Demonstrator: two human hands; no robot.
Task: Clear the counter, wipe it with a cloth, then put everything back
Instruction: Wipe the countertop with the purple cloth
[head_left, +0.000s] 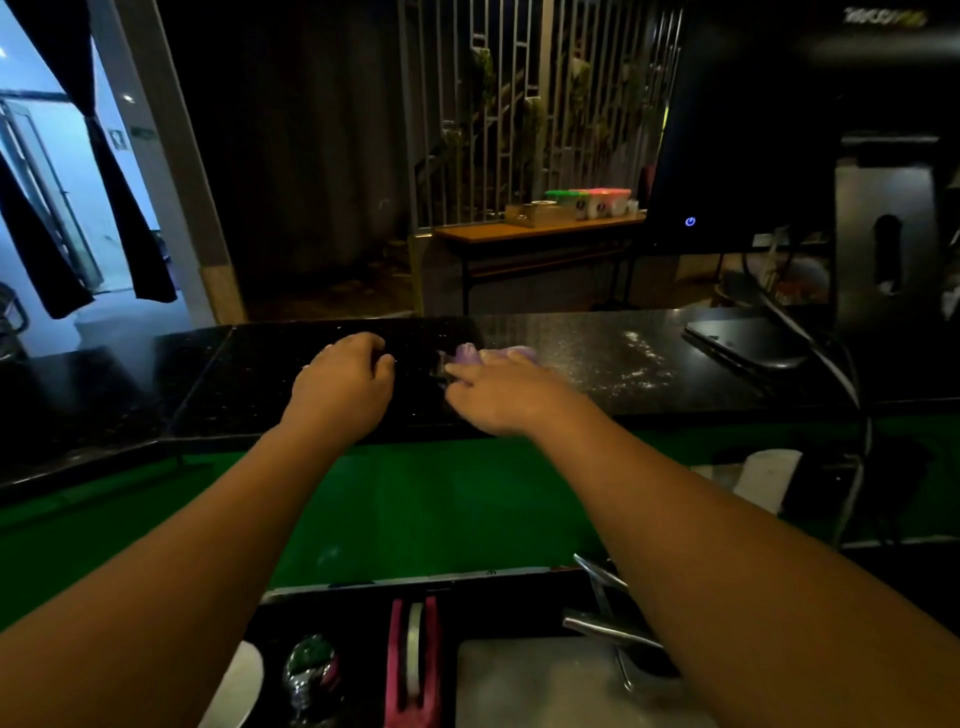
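The purple cloth (468, 355) lies on the black counter (571, 348) near its far edge. The right hand (501, 392) presses it flat with straight fingers. Just beside it, the left hand (343, 374) rests curled on the counter; whether it grips anything cannot be told. White smears (641, 364) lie further right.

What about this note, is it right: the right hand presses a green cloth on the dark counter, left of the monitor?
The cloth is purple, not green. The head view shows the right hand pressing it on the dark counter, left of the monitor.
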